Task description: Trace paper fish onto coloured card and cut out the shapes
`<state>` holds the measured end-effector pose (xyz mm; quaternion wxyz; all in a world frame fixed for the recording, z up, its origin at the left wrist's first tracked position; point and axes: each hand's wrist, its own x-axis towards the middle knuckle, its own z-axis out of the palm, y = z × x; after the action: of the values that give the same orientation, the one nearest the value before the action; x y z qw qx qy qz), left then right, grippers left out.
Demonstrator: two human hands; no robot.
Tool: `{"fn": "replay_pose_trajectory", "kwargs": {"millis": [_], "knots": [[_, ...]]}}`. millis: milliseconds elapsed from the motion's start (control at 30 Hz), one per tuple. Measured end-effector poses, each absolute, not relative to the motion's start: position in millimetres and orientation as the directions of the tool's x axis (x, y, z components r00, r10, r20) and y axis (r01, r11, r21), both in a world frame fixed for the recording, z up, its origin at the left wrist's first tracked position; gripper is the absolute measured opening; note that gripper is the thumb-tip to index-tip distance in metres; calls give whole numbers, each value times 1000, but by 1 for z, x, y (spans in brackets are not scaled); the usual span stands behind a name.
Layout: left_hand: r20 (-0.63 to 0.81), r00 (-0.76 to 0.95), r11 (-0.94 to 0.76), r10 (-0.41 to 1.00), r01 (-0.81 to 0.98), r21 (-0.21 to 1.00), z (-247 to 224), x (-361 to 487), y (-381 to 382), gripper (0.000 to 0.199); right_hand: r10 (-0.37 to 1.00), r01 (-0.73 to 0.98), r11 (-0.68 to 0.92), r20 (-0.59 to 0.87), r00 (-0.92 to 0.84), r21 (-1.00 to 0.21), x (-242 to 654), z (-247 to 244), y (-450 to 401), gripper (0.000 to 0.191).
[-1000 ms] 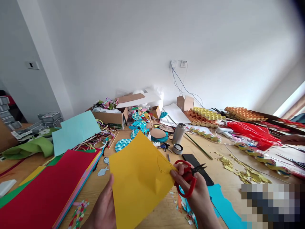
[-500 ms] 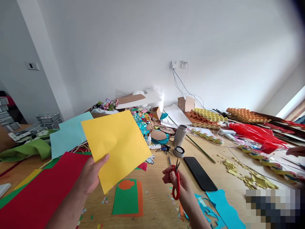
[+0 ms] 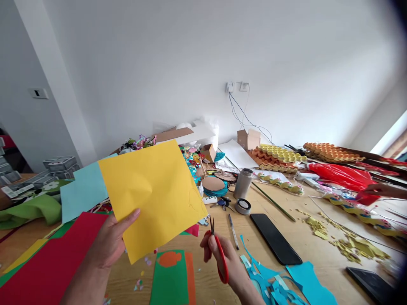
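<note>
My left hand point(image 3: 112, 235) pinches a square yellow sheet of paper point(image 3: 155, 195) by its lower left edge, thumb on the front face. A faint pencil outline shows near the sheet's right corner. In my right hand point(image 3: 222, 250) is a pair of red-handled scissors point(image 3: 212, 228), blades pointing up and only slightly apart, just off the paper's right corner. Below the sheet, a green paper point(image 3: 170, 281) with an orange cut-out shape point(image 3: 169, 259) lies over an orange sheet point(image 3: 190, 275) on the wooden table.
Blue paper scraps point(image 3: 270, 284) and a black phone point(image 3: 275, 238) lie to the right, beside a pen point(image 3: 233, 231). A steel flask point(image 3: 243, 184) stands behind. Red paper point(image 3: 54, 262) covers the left side. Another person's hand point(image 3: 381, 190) reaches over a red plastic bag point(image 3: 341, 178) at far right.
My right hand has moved left with the scissors, closer to the yellow paper. The sheet has turned a little, showing the pencil outline. The other person's hand has reached further in.
</note>
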<state>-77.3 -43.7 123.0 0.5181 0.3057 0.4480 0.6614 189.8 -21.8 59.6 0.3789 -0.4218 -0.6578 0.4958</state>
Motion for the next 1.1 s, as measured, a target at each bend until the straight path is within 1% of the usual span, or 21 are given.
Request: {"fn": "replay_pose_trajectory", "kwargs": {"millis": [67,133,267,400,533,633,733,933,1100], "knots": [[-55,-280,-65,958,-402,913,123,-82,-42,73,916,175,99,21,-400,-980,185,48,-24,57],[-47,-273,-67,961,-392,918,121,-84,-39,74,896,172,75,-9,-444,-982,183,39,-27,58],[-52,-231,-38,971,-367,930,117,-84,-34,75,879,143,123,41,-476,-982,185,35,-30,63],[-60,-207,-19,976,-360,933,114,-82,-30,72,878,180,177,72,-472,-968,187,36,-30,61],[-56,-171,-12,984,-371,929,113,-80,-30,75,872,189,163,52,-486,-968,184,32,-30,61],[-42,-142,-13,989,-371,929,112,-78,-30,77,869,170,171,68,-491,-970,181,30,-30,62],[-28,-127,-21,992,-370,929,112,-77,-30,76,871,165,182,81,-484,-969,181,31,-32,60],[-33,-134,-25,990,-410,912,116,-75,-31,72,879,176,159,59,-472,-971,181,34,-34,57],[-21,-176,-55,984,-416,908,119,-74,-35,78,880,219,161,39,-474,-962,181,32,-34,54]]}}
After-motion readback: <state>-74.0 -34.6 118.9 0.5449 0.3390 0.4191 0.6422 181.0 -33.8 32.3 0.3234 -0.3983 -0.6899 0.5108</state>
